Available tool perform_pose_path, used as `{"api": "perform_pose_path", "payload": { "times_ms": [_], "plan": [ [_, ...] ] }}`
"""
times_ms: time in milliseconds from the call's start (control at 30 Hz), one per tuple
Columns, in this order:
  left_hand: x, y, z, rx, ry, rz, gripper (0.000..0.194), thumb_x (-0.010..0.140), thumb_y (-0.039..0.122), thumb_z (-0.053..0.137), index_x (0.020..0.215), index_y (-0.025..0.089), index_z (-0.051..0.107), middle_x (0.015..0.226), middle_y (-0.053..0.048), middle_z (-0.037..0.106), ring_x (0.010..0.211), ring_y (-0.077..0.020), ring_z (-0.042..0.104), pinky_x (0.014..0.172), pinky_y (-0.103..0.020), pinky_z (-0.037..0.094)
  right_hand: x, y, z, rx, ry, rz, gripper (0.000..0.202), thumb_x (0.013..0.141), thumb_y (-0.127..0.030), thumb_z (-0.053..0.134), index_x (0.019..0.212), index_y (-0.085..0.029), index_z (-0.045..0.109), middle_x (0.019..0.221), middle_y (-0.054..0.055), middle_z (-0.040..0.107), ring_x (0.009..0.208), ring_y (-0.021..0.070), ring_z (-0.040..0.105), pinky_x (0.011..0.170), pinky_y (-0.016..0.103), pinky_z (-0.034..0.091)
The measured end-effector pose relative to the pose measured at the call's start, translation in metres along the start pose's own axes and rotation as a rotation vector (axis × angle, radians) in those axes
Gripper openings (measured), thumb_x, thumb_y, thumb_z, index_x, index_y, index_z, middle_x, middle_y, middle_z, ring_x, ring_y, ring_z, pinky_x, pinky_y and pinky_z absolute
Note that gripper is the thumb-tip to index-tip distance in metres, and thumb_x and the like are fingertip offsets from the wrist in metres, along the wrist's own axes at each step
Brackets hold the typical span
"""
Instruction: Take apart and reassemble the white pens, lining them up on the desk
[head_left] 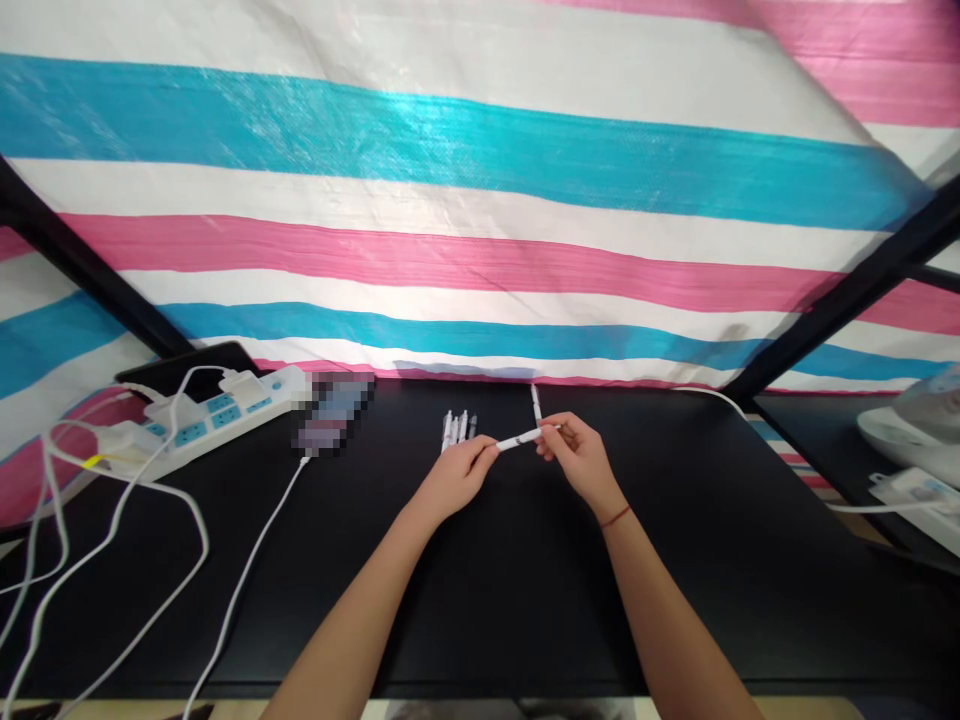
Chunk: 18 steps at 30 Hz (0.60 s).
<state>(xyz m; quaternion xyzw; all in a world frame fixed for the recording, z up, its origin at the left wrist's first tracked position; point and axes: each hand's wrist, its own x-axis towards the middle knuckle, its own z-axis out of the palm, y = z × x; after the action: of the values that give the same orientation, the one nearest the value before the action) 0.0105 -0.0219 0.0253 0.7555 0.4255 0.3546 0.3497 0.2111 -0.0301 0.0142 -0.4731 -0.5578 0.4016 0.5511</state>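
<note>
Between my two hands a white pen [519, 439] is held nearly level above the black table [517, 590]. My left hand [459, 474] pinches its left end with thumb and fingers. At the right end, the fingertips of my right hand [581, 455] are closed on the same pen. A second white pen [535, 402] points away from me just behind my right hand, its near end partly hidden. Beyond my left hand several white pens [454, 426] lie side by side, their near ends covered by that hand. A darker, clear-looking pen [472, 426] is at their right.
On the left are a white power strip [217, 420] with plugs, loose white cables [199, 520] and a blurred-out phone-like thing [334, 412] on a cord. A striped sheet [480, 250] hangs behind the table. Black frame bars [817, 300] slant at both sides.
</note>
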Motion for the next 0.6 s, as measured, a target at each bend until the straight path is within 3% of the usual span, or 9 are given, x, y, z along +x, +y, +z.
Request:
{"api": "perform_pose_path", "payload": {
  "times_ms": [200,300,400,600],
  "plan": [
    [-0.001,0.001,0.006,0.045,-0.012,0.034,0.023,0.086,0.034,0.044,0.086,0.023,0.065,0.073,-0.001,0.064,0.069,-0.0192,0.058,0.064,-0.026,0.038,0.001,0.001,0.000,-0.042,0.065,0.026,0.031,0.083,-0.046,0.053,0.069,-0.019,0.051,0.052,-0.001,0.056,0.051,0.0135,0.055,0.053,0.027,0.046],
    [-0.002,0.002,0.012,0.037,-0.004,0.010,0.023,0.087,0.033,0.043,0.091,0.023,0.062,0.073,-0.001,0.063,0.067,-0.0183,0.058,0.063,-0.026,0.039,0.003,0.002,0.003,0.057,0.111,0.041,0.029,0.080,-0.047,0.057,0.086,-0.019,0.051,0.057,-0.001,0.059,0.053,0.0149,0.058,0.049,0.026,0.047],
    [-0.004,0.003,0.018,0.004,-0.033,-0.047,0.022,0.088,0.035,0.041,0.096,0.023,0.058,0.074,0.000,0.064,0.065,-0.0164,0.058,0.063,-0.026,0.040,0.003,0.002,0.009,0.150,0.138,0.036,0.044,0.075,-0.045,0.063,0.106,-0.021,0.042,0.069,0.000,0.063,0.055,0.0150,0.061,0.047,0.025,0.049],
    [-0.006,0.005,0.024,-0.133,-0.160,-0.156,0.024,0.087,0.038,0.042,0.101,0.021,0.052,0.081,0.000,0.067,0.059,-0.0120,0.058,0.061,-0.025,0.043,0.002,0.000,0.015,0.204,0.200,0.013,0.040,0.075,-0.040,0.065,0.102,-0.021,0.043,0.079,0.001,0.066,0.057,0.0140,0.062,0.053,0.029,0.055]
  ]
}}
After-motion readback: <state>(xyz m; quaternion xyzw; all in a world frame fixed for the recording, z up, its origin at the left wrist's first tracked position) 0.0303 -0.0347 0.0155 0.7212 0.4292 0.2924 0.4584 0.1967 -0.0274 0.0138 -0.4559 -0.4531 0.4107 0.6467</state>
